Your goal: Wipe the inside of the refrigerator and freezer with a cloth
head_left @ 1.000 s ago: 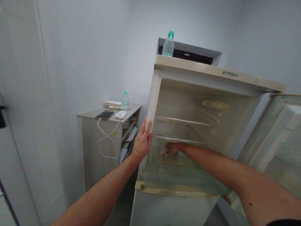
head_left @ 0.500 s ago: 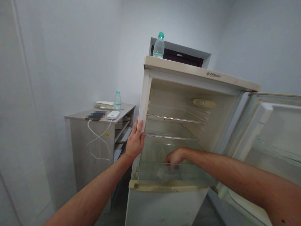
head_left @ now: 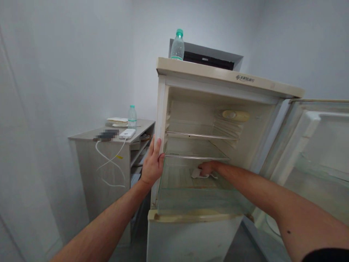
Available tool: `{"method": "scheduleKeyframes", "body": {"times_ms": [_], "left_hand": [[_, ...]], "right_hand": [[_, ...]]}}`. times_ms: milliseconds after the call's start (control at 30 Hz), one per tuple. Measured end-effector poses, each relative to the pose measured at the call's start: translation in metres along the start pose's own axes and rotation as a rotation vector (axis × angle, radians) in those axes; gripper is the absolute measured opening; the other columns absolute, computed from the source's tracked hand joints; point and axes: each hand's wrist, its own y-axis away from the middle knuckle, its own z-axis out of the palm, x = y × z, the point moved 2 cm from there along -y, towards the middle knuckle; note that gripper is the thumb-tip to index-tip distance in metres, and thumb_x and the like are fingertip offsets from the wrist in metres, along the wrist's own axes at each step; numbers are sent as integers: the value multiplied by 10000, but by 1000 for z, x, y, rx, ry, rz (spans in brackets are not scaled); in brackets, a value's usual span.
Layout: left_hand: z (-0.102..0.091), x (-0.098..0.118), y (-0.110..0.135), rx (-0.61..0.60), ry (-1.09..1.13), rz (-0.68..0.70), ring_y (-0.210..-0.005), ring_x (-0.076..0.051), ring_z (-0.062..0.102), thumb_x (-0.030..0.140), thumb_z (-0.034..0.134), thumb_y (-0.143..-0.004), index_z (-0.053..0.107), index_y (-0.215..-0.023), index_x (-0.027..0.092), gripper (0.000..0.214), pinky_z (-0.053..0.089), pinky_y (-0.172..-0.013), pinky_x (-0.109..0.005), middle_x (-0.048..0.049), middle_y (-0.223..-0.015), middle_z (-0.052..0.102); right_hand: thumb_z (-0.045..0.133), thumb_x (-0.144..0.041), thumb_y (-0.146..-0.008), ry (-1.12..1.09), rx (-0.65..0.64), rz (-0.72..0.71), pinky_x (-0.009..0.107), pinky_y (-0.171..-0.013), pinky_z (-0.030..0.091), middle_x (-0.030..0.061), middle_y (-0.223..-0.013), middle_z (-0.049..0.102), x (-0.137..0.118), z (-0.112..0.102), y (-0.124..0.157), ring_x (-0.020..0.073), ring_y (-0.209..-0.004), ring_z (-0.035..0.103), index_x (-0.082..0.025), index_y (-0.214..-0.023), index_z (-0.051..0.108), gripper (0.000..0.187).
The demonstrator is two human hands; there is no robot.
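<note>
pale wall [head_left: 87, 65]; cream fridge [head_left: 191, 112]; white cloth [head_left: 195, 173], crumpled

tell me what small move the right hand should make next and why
I'd probably slide the white cloth forward along the bottom of the clear bin: the right hand holds it behind the bin's front wall, with bare bottom showing in between, and the left hand, on the frame of the fridge, could steady the reach.
</note>
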Motion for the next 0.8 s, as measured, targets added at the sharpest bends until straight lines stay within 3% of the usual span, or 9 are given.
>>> {"method": "scheduleKeyframes", "body": {"times_ms": [100,167,333,433,500,633,667,733,800], "left_hand": [[0,0,0,-1,-1,-5,-1780,-294,328,277,524,-1170,225,-1840,313,735,441,-1422,-489,-144,-1935,286],[-1,0,0,0,2,-6,-1783,-297,319,288,524,-1171,229,-1839,307,731,432,-1427,-495,-143,-1938,280],[0,0,0,7,-7,-1,-1783,-314,324,299,524,-1172,219,-1841,306,734,436,-1424,-542,-157,-1936,278],[0,0,0,10,-17,-8,-1779,-321,333,303,521,-1173,215,-1842,300,735,451,-1415,-553,-166,-1931,289],[0,0,0,13,-25,-11,-1775,-321,344,310,524,-1173,218,-1841,304,735,456,-1412,-550,-162,-1925,312],[0,-1,1,7,-42,-18,-1770,-326,356,327,531,-1168,222,-1842,295,742,463,-1408,-532,-162,-1921,322],[0,-2,2,6,-48,-21,-1767,-327,364,329,531,-1167,223,-1842,291,743,470,-1404,-526,-164,-1920,325],[1,-2,2,5,-55,-30,-1761,-326,378,334,531,-1166,228,-1842,288,742,478,-1399,-521,-166,-1914,338],[1,-3,2,2,-55,-32,-1764,-325,370,335,530,-1166,230,-1841,287,740,471,-1403,-521,-165,-1914,341]], "right_hand": [[851,-172,-637,-112,-297,46,303,-709,611,29,-935,815,4,13,16,227,-742,750,-201,-1141,828,506],[901,-203,-630,-173,-448,116,286,-630,602,12,-872,804,5,26,32,206,-654,721,-210,-1092,829,467],[995,-224,-647,-375,-505,279,343,-565,644,59,-826,815,5,54,76,263,-633,761,-237,-869,790,302],[958,-221,-682,-361,-599,276,341,-585,651,61,-822,816,8,53,83,275,-681,788,-221,-863,788,248],[907,-214,-708,-247,-547,236,334,-629,649,63,-796,804,15,40,75,276,-726,792,-196,-828,790,169],[840,-101,-668,101,-14,111,380,-852,658,136,-819,799,34,3,43,340,-969,803,-165,-698,755,110],[825,-78,-662,175,70,104,385,-919,645,157,-862,810,40,-3,37,352,-1050,796,-162,-693,755,114],[805,-81,-670,258,78,127,376,-984,618,163,-914,822,51,-6,28,344,-1123,782,-153,-713,767,92],[811,-130,-681,266,-38,161,365,-949,619,117,-870,813,58,-1,24,312,-1036,792,-149,-735,783,64]]}}
